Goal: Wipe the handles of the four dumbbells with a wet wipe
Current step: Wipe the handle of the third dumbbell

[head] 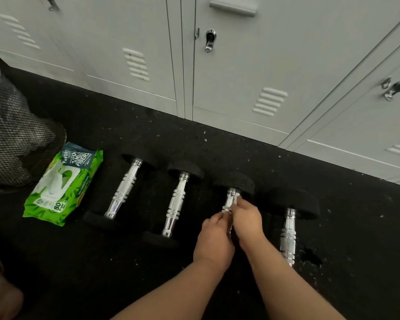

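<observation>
Grey metal lockers [240,65] fill the upper half of the frame, doors shut, latch handles showing. Below them, black speckled rubber floor [125,262].

Black mesh bin [14,139] at left edge, standing on the floor. Green wet wipe pack [62,188] lies just beside it, lower left of centre, its white flap lid facing up.

Four dumbbells in a row across mid-frame, chrome handles, black heads: first dumbbell [123,188] next to the pack, second dumbbell [174,202] beside it, third dumbbell [231,192] under the hands, fourth dumbbell [289,229] at right.

Both forearms enter from the bottom edge. Left hand [214,239] clenched around the lower part of the third handle. Right hand [248,215] grips the handle higher up, pinching a white wet wipe [236,200] against the chrome; only a scrap of it shows past the fingers.
</observation>
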